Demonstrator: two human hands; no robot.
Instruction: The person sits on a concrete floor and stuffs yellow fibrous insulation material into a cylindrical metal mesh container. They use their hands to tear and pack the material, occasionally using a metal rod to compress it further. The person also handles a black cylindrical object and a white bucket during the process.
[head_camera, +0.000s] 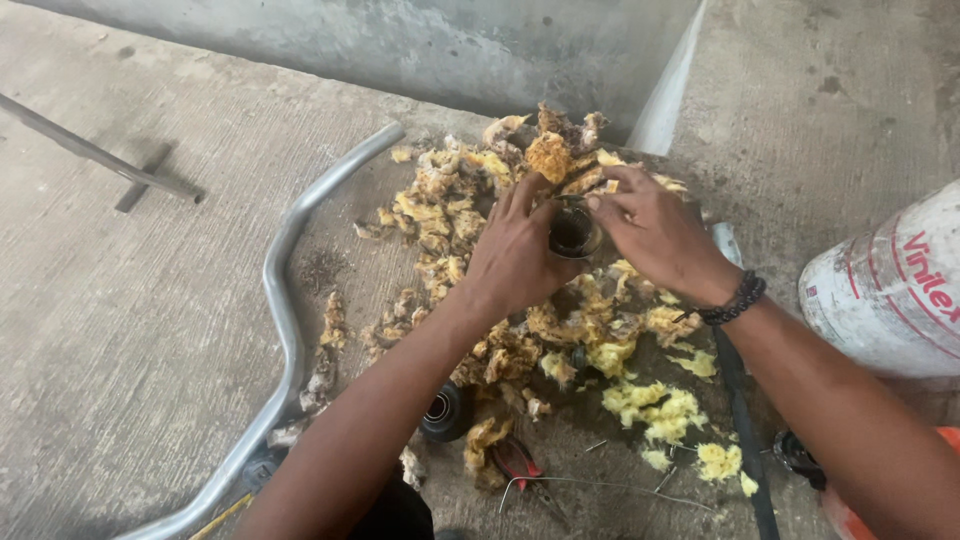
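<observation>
While crouching over the concrete floor (130, 330), gripping a small dark round part (573, 232) in left hand (520, 255), right hand (650, 230) pinching at its rim amid yellow foam scraps (640, 400); probably picking residue, next needing finer fingertip pull.

Soft, even daylight was recorded across the concrete floor (130, 330). Only faint shadows were observed beneath the bent metal tube (285, 330). No glare was noted. Focus was sharp centrally, slightly softened toward the frame edges.

bent metal tube (283, 300) | white bucket (890, 290) | red-handled pliers (520, 465) | black wheel (443, 412) | concrete floor (120, 330)
</observation>
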